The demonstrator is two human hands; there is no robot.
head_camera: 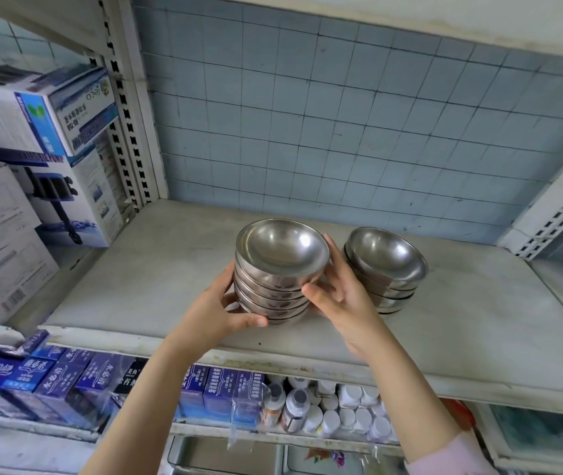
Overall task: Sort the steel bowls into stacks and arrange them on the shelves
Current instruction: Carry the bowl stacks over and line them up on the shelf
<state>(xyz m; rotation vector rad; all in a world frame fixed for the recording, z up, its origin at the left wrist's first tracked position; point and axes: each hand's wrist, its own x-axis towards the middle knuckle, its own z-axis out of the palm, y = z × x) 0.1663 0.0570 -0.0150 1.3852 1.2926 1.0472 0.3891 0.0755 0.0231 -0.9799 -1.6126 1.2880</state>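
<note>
Both bare forearms reach up and forward, converging toward the middle; the left hand (pixel 218 311) cups from the left and below, thumb stretched forward along the bottom, fingers curled out of sight behind; the right hand (pixel 340 293) presses from the right side, fingers spread upward, thumb bent inward across the front; a pale pink sleeve (pixel 444 455) covers the right arm near the elbow.

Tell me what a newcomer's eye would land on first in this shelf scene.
First, the tall stack of shiny steel bowls at the middle of the pale grey shelf, clasped between the left hand and the right hand. Next, a shorter stack of steel bowls standing free just to its right. Blue cartons and white-capped bottles crowd the shelf below.
</note>
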